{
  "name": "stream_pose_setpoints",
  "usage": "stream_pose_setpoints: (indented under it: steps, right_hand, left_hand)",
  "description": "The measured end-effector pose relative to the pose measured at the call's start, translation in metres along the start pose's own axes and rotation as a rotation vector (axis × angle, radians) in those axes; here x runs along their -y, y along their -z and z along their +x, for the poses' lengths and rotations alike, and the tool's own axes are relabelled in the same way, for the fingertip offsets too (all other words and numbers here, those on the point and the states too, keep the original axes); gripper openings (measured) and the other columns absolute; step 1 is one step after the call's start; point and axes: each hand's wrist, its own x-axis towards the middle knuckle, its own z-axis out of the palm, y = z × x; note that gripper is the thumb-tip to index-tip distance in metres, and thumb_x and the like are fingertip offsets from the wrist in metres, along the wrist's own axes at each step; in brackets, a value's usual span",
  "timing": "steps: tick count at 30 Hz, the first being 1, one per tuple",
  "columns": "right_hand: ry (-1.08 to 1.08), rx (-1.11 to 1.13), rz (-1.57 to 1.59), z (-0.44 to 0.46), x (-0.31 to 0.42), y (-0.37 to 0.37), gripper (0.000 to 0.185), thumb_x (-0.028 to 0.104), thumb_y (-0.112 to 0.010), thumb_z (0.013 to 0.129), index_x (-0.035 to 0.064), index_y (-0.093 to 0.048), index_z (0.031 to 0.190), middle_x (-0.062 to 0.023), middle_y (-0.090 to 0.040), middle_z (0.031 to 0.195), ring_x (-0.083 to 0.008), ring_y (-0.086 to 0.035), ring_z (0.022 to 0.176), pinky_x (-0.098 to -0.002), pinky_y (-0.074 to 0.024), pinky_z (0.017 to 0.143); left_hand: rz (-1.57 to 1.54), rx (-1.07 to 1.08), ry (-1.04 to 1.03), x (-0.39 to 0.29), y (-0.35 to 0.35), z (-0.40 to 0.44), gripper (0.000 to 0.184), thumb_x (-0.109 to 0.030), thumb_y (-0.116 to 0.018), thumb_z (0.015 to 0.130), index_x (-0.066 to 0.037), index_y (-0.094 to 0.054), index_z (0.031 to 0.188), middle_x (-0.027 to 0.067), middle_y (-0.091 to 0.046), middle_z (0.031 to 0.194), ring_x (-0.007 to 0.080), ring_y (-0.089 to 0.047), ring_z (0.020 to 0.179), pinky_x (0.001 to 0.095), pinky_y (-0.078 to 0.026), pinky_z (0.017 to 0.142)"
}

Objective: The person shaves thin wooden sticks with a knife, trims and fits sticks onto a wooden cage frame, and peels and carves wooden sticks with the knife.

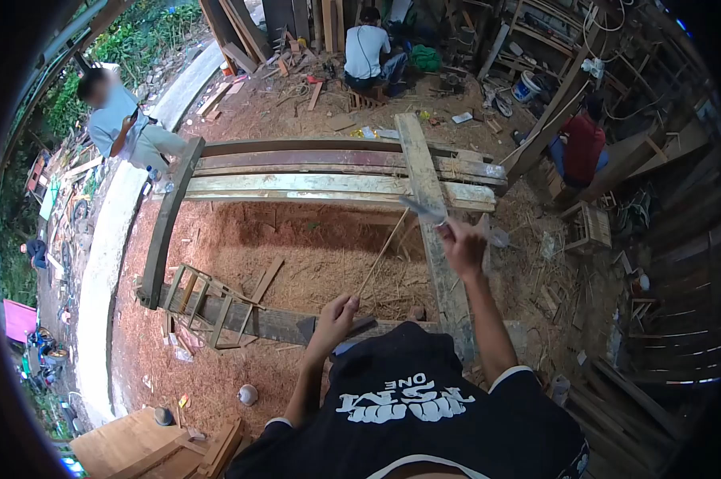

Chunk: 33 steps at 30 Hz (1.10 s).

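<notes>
My right hand (464, 246) is closed around the handle of a knife (424, 211), whose blade looks blurred and points to the left. A thin wooden stick (383, 254) slants up from my left hand (340, 313), which pinches its lower end. The stick's far end reaches close to the blade; whether they touch I cannot tell. Under my right hand runs a long wooden plank (421, 164), laid across the beams. A small wooden slatted frame (221, 319) leans on the low beam to the left of my left hand.
Long timber beams (297, 185) lie across the far side, with a thick crosspiece (169, 219) at the left. Sawdust and shavings (241, 239) cover the ground. One person (113, 120) stands at left, another (367, 52) crouches at the back, a third (582, 144) sits at right near a wooden crate (588, 226).
</notes>
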Motion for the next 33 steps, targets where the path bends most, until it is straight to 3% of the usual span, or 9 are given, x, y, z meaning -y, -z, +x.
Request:
stream_pose_setpoints:
  steps: [4, 6, 9, 13, 16, 19, 23, 28, 33]
  right_hand:
    - [-0.142, 0.018, 0.14, -0.037, 0.029, -0.019, 0.04, 0.047, -0.052, 0.1, 0.0104, -0.068, 0.098, -0.0121, -0.066, 0.071, -0.0349, -0.066, 0.066, -0.044, -0.0486, 0.06]
    - [-0.253, 0.079, 0.226, -0.05, 0.034, -0.021, 0.045, 0.05, -0.049, 0.101, 0.0093, -0.068, 0.101, -0.0117, -0.066, 0.069, -0.0343, -0.066, 0.066, -0.0424, -0.0483, 0.059]
    - [-0.423, 0.141, 0.306, -0.058, 0.042, -0.01, 0.047, 0.051, -0.048, 0.101, 0.0075, -0.068, 0.098, -0.0098, -0.062, 0.065, -0.0297, -0.064, 0.062, -0.0388, -0.0458, 0.057]
    - [-0.455, -0.008, 0.437, -0.07, 0.034, -0.017, 0.046, 0.05, -0.051, 0.101, 0.0068, -0.067, 0.097, -0.007, -0.056, 0.061, -0.0232, -0.057, 0.057, -0.0352, -0.0425, 0.056]
    - [-0.514, -0.02, 0.496, -0.071, 0.046, -0.008, 0.044, 0.048, -0.053, 0.1, 0.0063, -0.067, 0.098, -0.0076, -0.056, 0.062, -0.0204, -0.057, 0.057, -0.0338, -0.0416, 0.055]
    - [-0.417, 0.1, 0.462, -0.072, 0.067, 0.002, 0.043, 0.047, -0.052, 0.101, 0.0063, -0.067, 0.1, -0.0089, -0.059, 0.064, -0.0199, -0.059, 0.058, -0.035, -0.0426, 0.055]
    - [-0.145, 0.107, 0.5, -0.075, 0.092, -0.006, 0.037, 0.044, -0.056, 0.099, 0.0076, -0.067, 0.099, -0.0126, -0.062, 0.067, -0.0283, -0.063, 0.058, -0.04, -0.046, 0.054]
    - [-0.052, 0.295, 0.523, -0.071, 0.115, -0.009, 0.032, 0.04, -0.062, 0.095, 0.0085, -0.068, 0.099, -0.0113, -0.063, 0.069, -0.0312, -0.065, 0.064, -0.0407, -0.0476, 0.057]
    - [0.043, 0.324, 0.513, -0.072, 0.121, -0.01, 0.033, 0.04, -0.064, 0.093, 0.0075, -0.069, 0.1, -0.0116, -0.065, 0.072, -0.0319, -0.067, 0.068, -0.0414, -0.0494, 0.06]
  left_hand:
    - [-0.221, -0.019, 0.14, -0.016, -0.006, 0.011, 0.031, -0.04, -0.049, 0.104, -0.013, -0.053, 0.09, -0.0088, -0.04, 0.064, 0.0015, -0.034, 0.051, 0.0213, -0.024, 0.043]
    - [-0.292, 0.028, 0.178, -0.021, -0.001, 0.015, 0.032, -0.036, -0.047, 0.106, -0.011, -0.052, 0.088, -0.0074, -0.04, 0.065, 0.0021, -0.035, 0.053, 0.0215, -0.027, 0.045]
    - [-0.438, 0.065, 0.225, -0.017, 0.0, 0.017, 0.031, -0.035, -0.047, 0.106, -0.011, -0.051, 0.087, -0.0085, -0.036, 0.064, 0.0021, -0.031, 0.051, 0.0217, -0.024, 0.044]
    - [-0.517, -0.001, 0.214, -0.008, -0.004, 0.024, 0.029, -0.033, -0.046, 0.107, -0.012, -0.05, 0.086, -0.0097, -0.031, 0.063, 0.0024, -0.027, 0.048, 0.0222, -0.02, 0.042]
    - [-0.514, 0.002, 0.154, 0.0, -0.004, 0.029, 0.032, -0.034, -0.043, 0.108, -0.01, -0.051, 0.087, -0.0073, -0.035, 0.062, 0.0021, -0.03, 0.05, 0.0216, -0.022, 0.042]
    - [-0.475, -0.006, 0.207, -0.009, -0.002, 0.03, 0.028, -0.032, -0.043, 0.108, -0.009, -0.053, 0.094, -0.0061, -0.036, 0.064, 0.0024, -0.03, 0.05, 0.0217, -0.023, 0.042]
    - [-0.448, -0.038, 0.162, -0.034, -0.007, 0.029, 0.024, -0.029, -0.042, 0.108, -0.007, -0.054, 0.105, -0.0052, -0.038, 0.067, 0.0026, -0.031, 0.05, 0.0215, -0.024, 0.043]
    - [-0.501, -0.008, 0.14, -0.019, -0.007, 0.036, 0.021, -0.026, -0.044, 0.107, -0.008, -0.054, 0.115, -0.0062, -0.039, 0.069, 0.0022, -0.031, 0.05, 0.0216, -0.025, 0.044]
    - [-0.315, -0.059, 0.069, -0.001, -0.013, 0.035, 0.017, -0.019, -0.049, 0.105, -0.006, -0.06, 0.106, -0.004, -0.048, 0.073, 0.0037, -0.041, 0.056, 0.0217, -0.033, 0.048]
